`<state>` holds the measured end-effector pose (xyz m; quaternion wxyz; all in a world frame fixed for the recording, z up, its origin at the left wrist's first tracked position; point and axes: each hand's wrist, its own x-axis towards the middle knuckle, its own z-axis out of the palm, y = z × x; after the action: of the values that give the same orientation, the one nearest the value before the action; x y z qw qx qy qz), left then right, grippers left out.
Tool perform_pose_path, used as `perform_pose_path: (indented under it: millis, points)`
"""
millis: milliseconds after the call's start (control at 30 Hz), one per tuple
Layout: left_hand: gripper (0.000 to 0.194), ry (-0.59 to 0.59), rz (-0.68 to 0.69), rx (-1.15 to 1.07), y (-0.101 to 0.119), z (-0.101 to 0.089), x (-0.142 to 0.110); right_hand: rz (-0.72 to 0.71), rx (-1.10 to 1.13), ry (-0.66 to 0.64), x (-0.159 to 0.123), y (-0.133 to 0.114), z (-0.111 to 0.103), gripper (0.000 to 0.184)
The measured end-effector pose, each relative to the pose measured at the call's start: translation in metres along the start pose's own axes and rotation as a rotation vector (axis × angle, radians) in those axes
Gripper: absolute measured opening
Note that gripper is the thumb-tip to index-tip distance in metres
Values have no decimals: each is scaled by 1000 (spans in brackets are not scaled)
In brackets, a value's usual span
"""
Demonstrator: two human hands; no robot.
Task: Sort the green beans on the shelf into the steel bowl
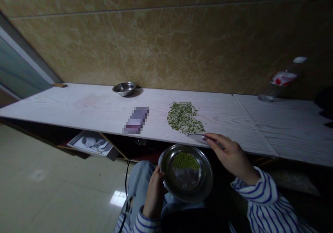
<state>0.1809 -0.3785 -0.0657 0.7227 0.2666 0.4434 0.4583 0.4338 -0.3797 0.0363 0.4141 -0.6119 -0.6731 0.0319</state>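
My right hand (pixel 229 153) grips a slim metal utensil (pixel 196 136) with a curved, shiny end; whether it is a spoon or a knife I cannot tell. Its tip is at the counter's front edge, just below a spread of small green bits (pixel 183 117). Over my lap, my left hand (pixel 155 188) holds the left rim of a round steel bowl (pixel 206 188), its fingers partly hidden beneath. More green bits (pixel 186 160) lie in the far part of that bowl, which sits below the counter edge.
On the pale wood-grain counter (pixel 91 104) are a small steel bowl (pixel 125 89) near the wall and a pixelated flat object (pixel 137 120). A plastic bottle (pixel 283 78) stands at the right. Underneath, an open drawer (pixel 91 143) juts out; a black cable (pixel 126 177) hangs beside my leg.
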Motion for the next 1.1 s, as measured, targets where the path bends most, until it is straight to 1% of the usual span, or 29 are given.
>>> perform_pose_path:
  millis: [167,300,367,467,600,667,733,800,900,933,1033,1100]
  points:
    - [54,19,0,-10,0,-2,1,56,-3,25,-4,13,-3,25]
    - [51,19,49,-98,2,-1,3,119,7,50,-6,24,-3,28]
    - [52,17,23,-85,1,-1,4,155,12,66,-6,29,-4,29]
    - [53,55,-27,-55,-2,-1,4,189,-2,83,-6,37,-3,31]
    - [54,76,-38,-11,-4,1,4,220,-19,93,-4,42,-1,31]
    - [50,82,-38,-4,-3,3,4,233,-21,88,-3,44,1,30]
    - [45,62,-19,-23,-3,3,5,243,-14,84,-2,45,4,31]
    - [44,65,-25,-24,-5,2,7,252,9,79,-2,46,7,32]
    - [49,148,-79,30,-12,-1,11,259,36,71,1,46,13,33]
    - [51,157,-96,24,-15,-3,13,258,40,67,3,45,15,33]
    - [47,155,-106,12,-23,-8,17,225,59,40,12,35,22,31]
    - [44,179,-99,31,-26,-12,20,179,54,19,21,23,30,30]
